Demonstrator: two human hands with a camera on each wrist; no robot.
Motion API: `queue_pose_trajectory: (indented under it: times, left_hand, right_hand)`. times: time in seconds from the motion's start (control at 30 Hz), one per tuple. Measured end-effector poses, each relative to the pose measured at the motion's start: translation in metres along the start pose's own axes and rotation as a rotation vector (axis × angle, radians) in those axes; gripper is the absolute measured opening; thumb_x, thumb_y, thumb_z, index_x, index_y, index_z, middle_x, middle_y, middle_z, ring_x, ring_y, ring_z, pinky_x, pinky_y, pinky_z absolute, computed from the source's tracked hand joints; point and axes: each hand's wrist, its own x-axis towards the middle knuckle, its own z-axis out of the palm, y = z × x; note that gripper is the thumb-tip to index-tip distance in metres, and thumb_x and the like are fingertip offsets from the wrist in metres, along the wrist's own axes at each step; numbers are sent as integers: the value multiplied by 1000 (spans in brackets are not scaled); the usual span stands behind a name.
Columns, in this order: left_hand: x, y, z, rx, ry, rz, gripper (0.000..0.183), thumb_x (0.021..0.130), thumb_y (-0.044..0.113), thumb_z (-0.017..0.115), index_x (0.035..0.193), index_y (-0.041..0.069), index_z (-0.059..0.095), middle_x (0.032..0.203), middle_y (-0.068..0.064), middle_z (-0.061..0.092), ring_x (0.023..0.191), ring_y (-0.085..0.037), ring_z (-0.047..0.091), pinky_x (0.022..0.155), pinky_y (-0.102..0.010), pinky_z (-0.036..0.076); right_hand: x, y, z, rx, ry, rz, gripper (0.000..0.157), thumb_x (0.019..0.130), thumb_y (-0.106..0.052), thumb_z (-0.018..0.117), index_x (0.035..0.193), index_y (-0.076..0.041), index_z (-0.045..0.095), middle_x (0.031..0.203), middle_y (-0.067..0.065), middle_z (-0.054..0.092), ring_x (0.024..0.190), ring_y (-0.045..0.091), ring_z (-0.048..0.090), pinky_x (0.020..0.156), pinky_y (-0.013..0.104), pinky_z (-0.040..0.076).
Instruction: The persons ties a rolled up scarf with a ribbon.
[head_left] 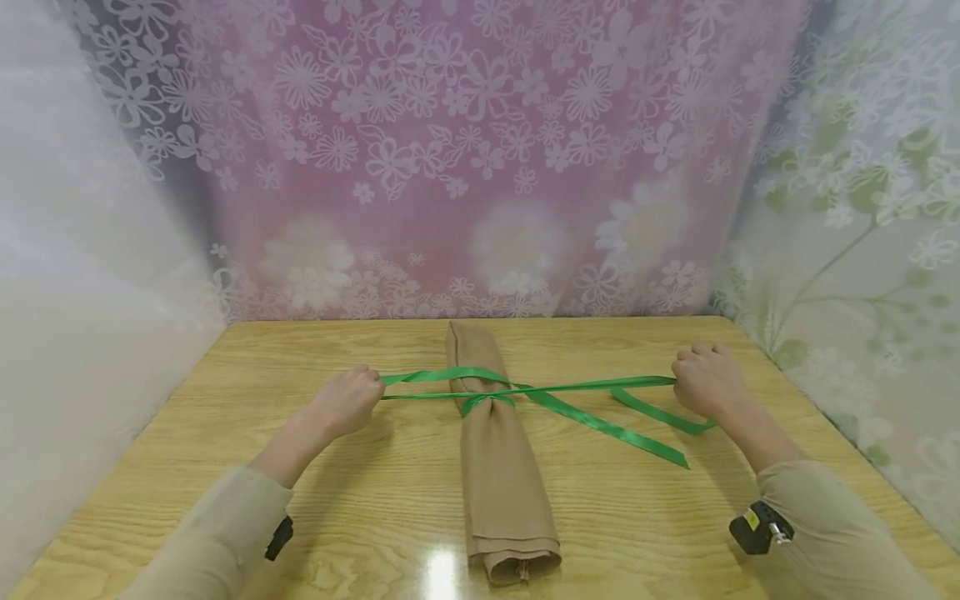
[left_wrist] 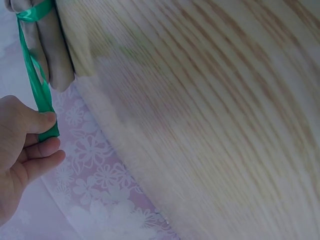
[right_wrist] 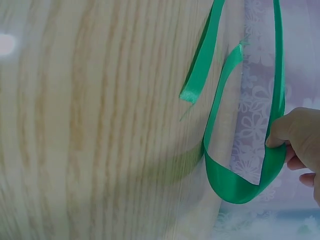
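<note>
A rolled brown cloth [head_left: 504, 471] lies lengthwise on the table, cinched near its far half by a green ribbon [head_left: 603, 427]. To the left, my left hand [head_left: 349, 402] pinches a doubled length of the ribbon between thumb and fingers; in the left wrist view the ribbon's fold [left_wrist: 49, 131] pokes out below the thumb. My right hand [head_left: 708, 382] pinches another stretch of ribbon, pulled straight on the right. From that grip a loose tail [right_wrist: 232, 186] curves down and back up in the right wrist view. A second free end [head_left: 660, 450] slants over the table right of the cloth.
The wood-grain table [head_left: 360, 525] runs back to a pink flowered curtain [head_left: 480, 167]. Pale sheets hang at the left [head_left: 97, 275] and the right [head_left: 862, 275]. A small black device [head_left: 759, 528] sits on the right sleeve, another [head_left: 279, 537] on the left.
</note>
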Motion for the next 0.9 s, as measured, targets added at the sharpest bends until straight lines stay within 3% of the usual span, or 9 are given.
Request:
queue_pose_trajectory:
  times: [0.27, 0.57, 0.8, 0.9]
  left_hand:
    - [2, -3, 0, 6, -17, -2, 14, 69, -10, 73, 73, -2, 62, 71, -8, 56, 66, -19, 51, 56, -20, 47]
    - [5, -6, -6, -43, -30, -19, 10, 74, -14, 68, 79, -6, 63, 75, -11, 56, 71, -22, 53, 59, -21, 49]
    - [5, -7, -3, -39, -12, -42, 6, 80, -11, 62, 82, -6, 64, 75, -10, 54, 70, -22, 52, 59, -23, 49]
    - [6, -7, 0, -34, 31, -49, 6, 79, -12, 62, 79, -6, 65, 73, -9, 52, 68, -21, 51, 57, -23, 49]
  right_hand:
    - [4, 4, 3, 26, 54, 1, 34, 72, 6, 52, 51, -15, 35, 57, -2, 32, 58, 18, 26, 59, 31, 20]
    - [3, 5, -4, 68, -4, 5, 33, 76, 8, 51, 54, -14, 40, 58, -1, 38, 58, 19, 31, 57, 33, 25]
    - [4, 6, -6, 110, -49, 17, 15, 77, 5, 57, 66, -5, 58, 65, 2, 50, 61, 21, 42, 58, 36, 40]
    - [2, 6, -6, 115, -64, 20, 6, 76, 4, 61, 74, -2, 64, 69, 3, 53, 64, 22, 46, 59, 36, 43]
